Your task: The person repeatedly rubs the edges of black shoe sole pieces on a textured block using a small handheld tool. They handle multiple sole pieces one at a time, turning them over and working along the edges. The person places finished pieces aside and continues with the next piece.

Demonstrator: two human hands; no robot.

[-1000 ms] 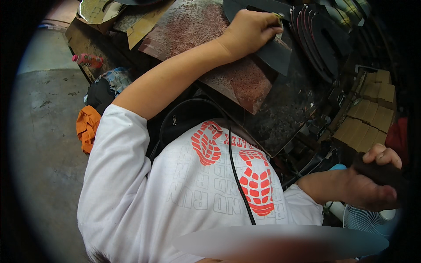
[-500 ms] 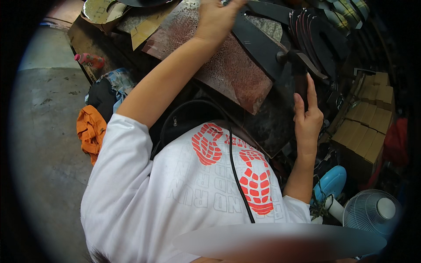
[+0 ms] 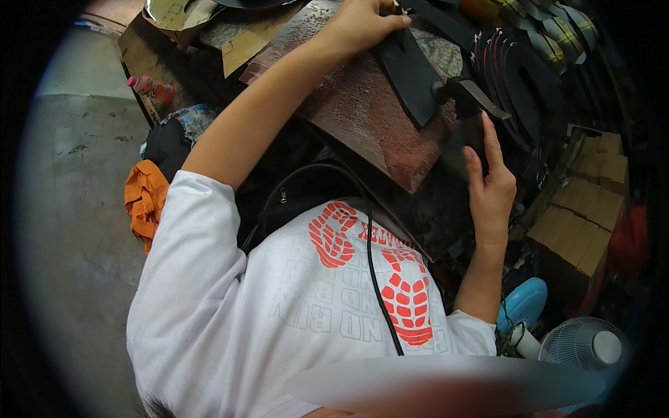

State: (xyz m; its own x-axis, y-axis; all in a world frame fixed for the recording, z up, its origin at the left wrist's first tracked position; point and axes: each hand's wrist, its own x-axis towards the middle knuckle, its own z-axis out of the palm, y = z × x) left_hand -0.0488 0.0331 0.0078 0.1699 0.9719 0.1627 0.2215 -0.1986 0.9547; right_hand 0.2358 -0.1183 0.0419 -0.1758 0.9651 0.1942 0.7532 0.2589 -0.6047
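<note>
Near the top, my left hand [image 3: 359, 26] is closed in a pinch on the upper end of a black, flat leather-like piece [image 3: 411, 80]. That piece lies over a worn reddish-brown board [image 3: 369, 132] with a pitted surface. My right hand [image 3: 492, 184] is wrapped round the dark handle of a hammer [image 3: 474, 101], its thumb and forefinger stretched along the handle. The hammer's head is raised beside the lower end of the black piece; whether they touch I cannot tell.
Right of the board lie several black curved pieces with red edges [image 3: 491, 83]. Stacked tan boxes [image 3: 575, 216] stand farther right, above a fan [image 3: 585, 345]. A pink bottle [image 3: 152, 89], yellow cardboard [image 3: 245, 47] and an orange cloth [image 3: 146, 198] are at the left.
The black piece has shifted and turned on the board, its lower end now farther left. The hammer has moved slightly left towards it. The view has shifted a little.
</note>
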